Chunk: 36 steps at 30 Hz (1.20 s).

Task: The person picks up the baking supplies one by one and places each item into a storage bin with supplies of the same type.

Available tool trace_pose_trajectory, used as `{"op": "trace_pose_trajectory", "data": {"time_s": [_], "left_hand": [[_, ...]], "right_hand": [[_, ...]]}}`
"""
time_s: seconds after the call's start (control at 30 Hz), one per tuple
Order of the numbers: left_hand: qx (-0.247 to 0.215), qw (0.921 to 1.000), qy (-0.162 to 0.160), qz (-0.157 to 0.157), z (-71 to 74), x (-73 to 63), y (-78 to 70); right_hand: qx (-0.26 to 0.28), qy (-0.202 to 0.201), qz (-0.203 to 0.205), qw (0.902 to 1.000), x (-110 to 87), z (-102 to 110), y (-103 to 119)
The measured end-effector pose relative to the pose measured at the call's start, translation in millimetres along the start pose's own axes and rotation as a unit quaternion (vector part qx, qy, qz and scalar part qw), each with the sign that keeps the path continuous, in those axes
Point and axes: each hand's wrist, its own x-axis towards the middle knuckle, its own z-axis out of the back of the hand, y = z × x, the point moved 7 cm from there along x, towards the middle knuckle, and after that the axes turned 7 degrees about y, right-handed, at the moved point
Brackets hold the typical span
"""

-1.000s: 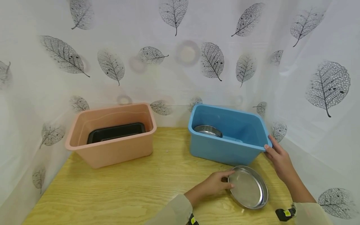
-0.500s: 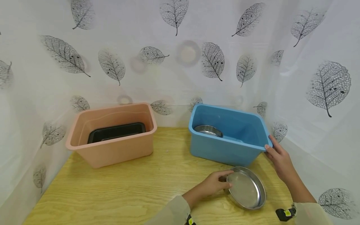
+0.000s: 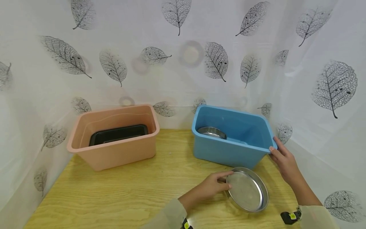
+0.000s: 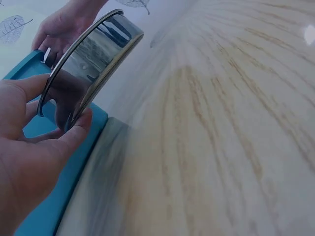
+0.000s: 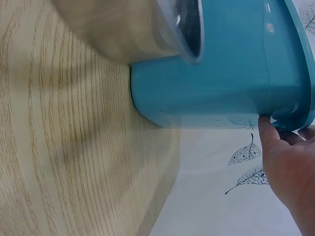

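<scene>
A round, shallow metal cake pan (image 3: pixel 245 190) is held by my left hand (image 3: pixel 206 189) at its left edge, thumb on one side and fingers on the other. In the left wrist view the pan (image 4: pixel 96 59) looks tilted and clear of the tabletop. My right hand (image 3: pixel 284 163) grips the near right corner of the blue plastic bin (image 3: pixel 226 154). Seen from the right wrist, that hand (image 5: pixel 290 167) has its thumb under the bin's rim. Inside the bin, at its left end, lies a second round metal pan (image 3: pixel 211 132), partly hidden by the front wall.
On the left of the wooden table (image 3: pixel 128 194) stands a pink bin (image 3: pixel 120 156) with a dark rectangular pan (image 3: pixel 120 135) in it. A white curtain (image 3: pixel 183 82) printed with leaves encloses the back and sides.
My left hand has shifted a little to the left, carrying the cake pan with it. The right hand stays on the blue bin's corner, and both bins keep their places.
</scene>
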Motion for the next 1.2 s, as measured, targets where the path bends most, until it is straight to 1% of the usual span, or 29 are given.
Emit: {"op": "trace_pose_trajectory", "data": {"time_s": [0.13,0.27,0.4,0.5,0.63,0.77,0.93,1.03,1.13,1.2], "left_hand": [[-0.001,1.0,0.002,-0.007,4.2,-3.7,-7.8],[0.003,0.9998,0.002,-0.022,8.8,-5.6,-14.4],[0.007,0.9996,0.004,-0.026,13.5,-8.4,-19.9],[0.013,0.9994,0.0,-0.03,18.9,-11.5,-25.8],[0.014,0.9986,-0.005,-0.051,27.2,-15.2,-36.3],[0.018,0.997,0.001,-0.076,33.2,-17.8,-49.1],[0.026,0.9961,0.011,-0.084,35.6,-19.7,-63.5],[0.018,0.9958,0.017,-0.088,35.8,-20.2,-71.5],[0.015,0.9952,0.018,-0.095,37.4,-20.6,-80.3],[0.021,0.9949,0.018,-0.097,39.1,-20.9,-86.2]], "right_hand": [[0.002,0.002,0.0,1.0,0.2,1,0],[0.006,0.001,-0.003,1.0,-0.6,1,1],[0.005,0.001,-0.005,1.0,-0.9,0,2],[0.002,0.002,-0.005,1.0,-0.6,1,1],[0.01,0.002,-0.003,0.9999,0.0,0,1],[0.016,0.001,-0.005,0.9999,0.5,0,1],[0.016,-0.002,-0.01,0.9998,0.0,0,1],[0.013,-0.003,-0.011,0.9999,-0.2,0,2],[0.008,-0.003,-0.014,0.9999,0.0,0,2],[0.01,-0.002,-0.016,0.9998,0.3,0,2]]}}
